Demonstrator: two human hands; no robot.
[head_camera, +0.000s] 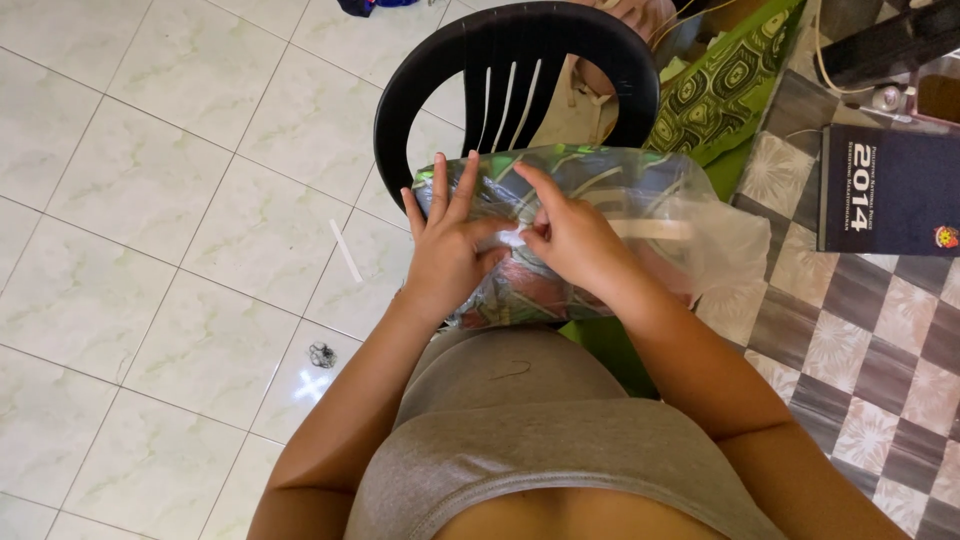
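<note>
Centre of the frame: a clear plastic bag (600, 215) stuffed with folded patterned fabric in green, blue and red, resting on the lap and leaning toward the seat of a black plastic chair (520, 70) at upper centre.

Left hand (445, 245) pressed flat on the left part of the bag, fingers spread and pointing toward the top of the frame, thumb angled toward the middle; grip wide open, nothing clasped, only palm and fingers lying on the plastic.

Right hand (570, 235) just beside it, touching at the thumbs, fingertips pinched together on a narrow white strip (520, 232) at the bag's surface; grip closed tight on that strip. A paler band of the same kind running off to the right across the bag.

On the pale tiled floor (150, 200) left of centre: a thin white strip of paper (346, 250), and lower down a small dark tangle (322, 354).

Upper right: green patterned cloth (725, 90), a dark blue book (888, 190) on a checked brown-and-white surface (850, 330).
</note>
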